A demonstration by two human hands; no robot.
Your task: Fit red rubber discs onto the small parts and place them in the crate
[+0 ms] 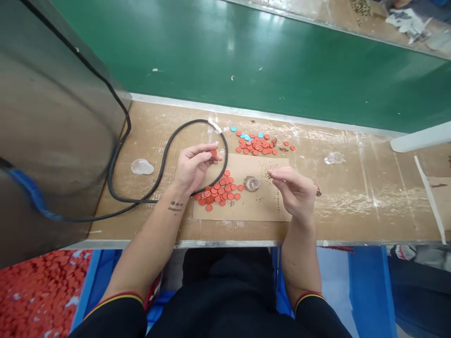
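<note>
My left hand (193,165) pinches a round red plastic disc (213,153) between thumb and fingers, above the cardboard sheet's left side. A pile of similar red discs (221,190) lies just below it. My right hand (294,188) hovers over the right part of the cardboard sheet (268,206), fingertips pressed together; whatever they hold is too small to make out. Tiny dark pieces (269,167) are scattered by those fingertips. Between my hands stands a small round clear container (252,183) with a greyish top.
Behind the sheet lies another group of red discs (257,146) with a few blue discs (233,128). A black cable (165,164) loops over the table's left side. Clear plastic pieces (142,166) lie at both sides. Below left, a blue bin (84,291) holds many red pieces.
</note>
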